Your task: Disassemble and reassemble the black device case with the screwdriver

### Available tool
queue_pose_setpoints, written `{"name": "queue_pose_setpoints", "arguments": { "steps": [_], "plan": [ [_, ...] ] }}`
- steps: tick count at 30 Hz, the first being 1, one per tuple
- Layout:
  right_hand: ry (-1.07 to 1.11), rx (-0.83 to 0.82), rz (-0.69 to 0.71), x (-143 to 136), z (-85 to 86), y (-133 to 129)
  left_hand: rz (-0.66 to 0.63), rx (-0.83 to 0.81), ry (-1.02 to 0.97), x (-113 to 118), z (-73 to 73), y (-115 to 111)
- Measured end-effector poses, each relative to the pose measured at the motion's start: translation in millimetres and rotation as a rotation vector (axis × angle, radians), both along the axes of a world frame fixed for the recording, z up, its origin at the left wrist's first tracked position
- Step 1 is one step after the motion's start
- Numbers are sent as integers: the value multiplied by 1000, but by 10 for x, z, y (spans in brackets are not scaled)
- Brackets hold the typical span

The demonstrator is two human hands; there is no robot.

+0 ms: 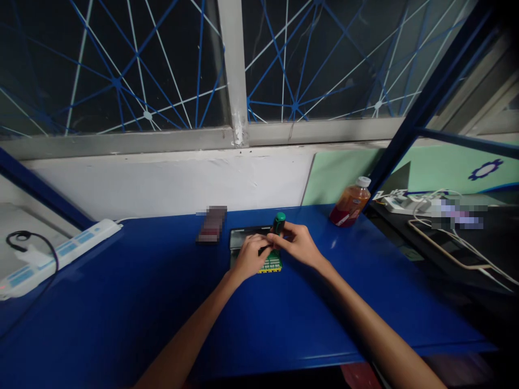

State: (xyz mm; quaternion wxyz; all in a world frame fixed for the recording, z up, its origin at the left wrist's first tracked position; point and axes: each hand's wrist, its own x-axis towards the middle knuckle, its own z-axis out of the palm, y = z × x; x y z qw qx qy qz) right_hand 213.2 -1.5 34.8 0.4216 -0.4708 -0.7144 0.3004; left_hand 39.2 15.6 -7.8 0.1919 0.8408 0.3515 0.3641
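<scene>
A screwdriver with a green handle stands nearly upright in my right hand, its thumb and fingers closed round the handle's lower part. My left hand lies just left of it, with fingers bent and pressed together near the screwdriver's lower end. Whatever those fingers pinch is hidden. Beneath both hands is an open black case, and in it a green panel with rows of pale rectangles and a yellow front edge. My hands cover much of the panel and the screwdriver's tip.
The blue table carries a partly blurred dark phone-like object behind left. A drink bottle stands at the back right. A white power strip with a black cable lies left. Right, a phone and cables lie on a dark surface.
</scene>
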Motion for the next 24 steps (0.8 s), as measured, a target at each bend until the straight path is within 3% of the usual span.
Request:
{"name": "queue_pose_setpoints", "arguments": {
  "steps": [24],
  "plan": [
    [76, -32, 2, 12, -15, 39, 42, -36, 32, -6, -28, -1]
  ]
}}
